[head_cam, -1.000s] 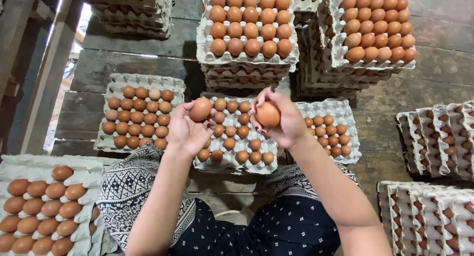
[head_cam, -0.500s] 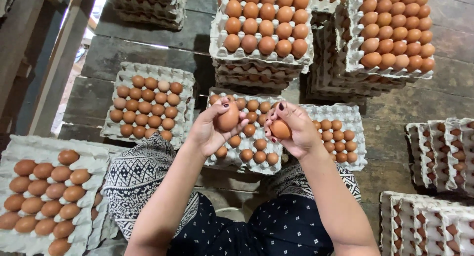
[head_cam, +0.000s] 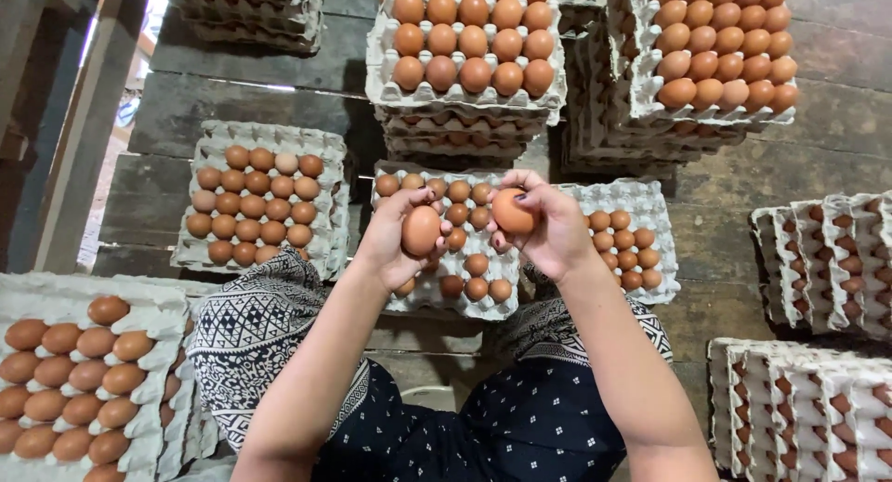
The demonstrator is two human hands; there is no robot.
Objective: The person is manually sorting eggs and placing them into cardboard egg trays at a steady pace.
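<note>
My left hand (head_cam: 395, 245) holds one brown egg (head_cam: 421, 230) upright in its fingers. My right hand (head_cam: 548, 231) grips a second brown egg (head_cam: 511, 211) just to the right of it. Both eggs hover over a partly filled grey egg tray (head_cam: 483, 306) on the wooden floor in front of my knees. The two eggs are close together but apart.
A fuller tray (head_cam: 330, 148) lies to the left, another partly filled tray (head_cam: 655, 208) to the right. Stacks of full trays (head_cam: 465, 101) (head_cam: 715, 110) stand beyond. A tray with eggs (head_cam: 158, 301) sits at my left, empty tray stacks (head_cam: 818, 259) at right. My patterned trousers (head_cam: 251, 333) are below.
Both hands have come lower and closer together with their eggs, now held over the middle tray; the view has tilted down a little.
</note>
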